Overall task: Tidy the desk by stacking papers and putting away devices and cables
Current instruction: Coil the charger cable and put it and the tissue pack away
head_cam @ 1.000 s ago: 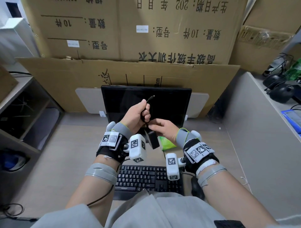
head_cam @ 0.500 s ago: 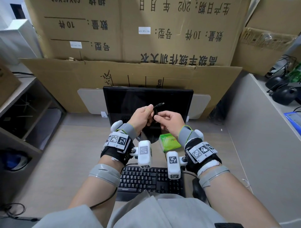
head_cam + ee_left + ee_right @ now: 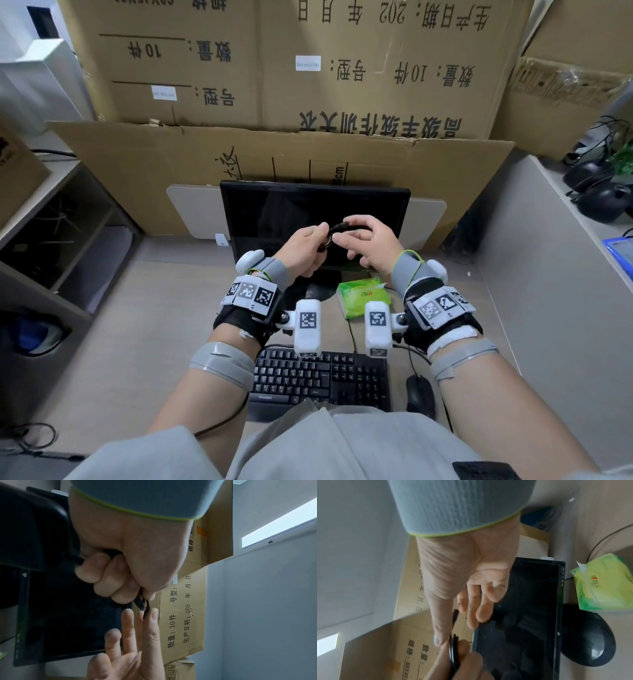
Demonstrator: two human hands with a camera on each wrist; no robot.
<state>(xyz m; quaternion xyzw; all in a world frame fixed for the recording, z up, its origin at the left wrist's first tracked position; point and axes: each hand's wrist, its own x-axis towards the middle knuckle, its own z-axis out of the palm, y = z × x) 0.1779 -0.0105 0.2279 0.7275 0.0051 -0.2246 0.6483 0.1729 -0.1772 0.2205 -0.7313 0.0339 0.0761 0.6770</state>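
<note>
A thin black cable [image 3: 337, 228] is gathered into a small coil in front of the dark monitor [image 3: 308, 205]. My left hand [image 3: 301, 248] holds the coil in a fist; the left wrist view shows its fingers [image 3: 106, 577] curled round the loops [image 3: 141, 603]. My right hand [image 3: 368, 240] is just to the right, with the cable's end pinched between thumb and forefinger and the other fingers held straight. In the right wrist view the plug [image 3: 455, 614] sticks out beside the thumb [image 3: 439, 635], above the coil [image 3: 454, 650].
A black keyboard [image 3: 318, 380] and a mouse [image 3: 419, 394] lie on the desk near me. A green tissue pack [image 3: 363, 294] sits by the monitor's foot. Cardboard boxes [image 3: 274, 68] stand behind, a grey partition [image 3: 548, 274] on the right, an open shelf [image 3: 51, 222] on the left.
The cable's loose end, which stood up from my left fist, has been taken by my right hand and drawn to the right. Both hands have risen slightly.
</note>
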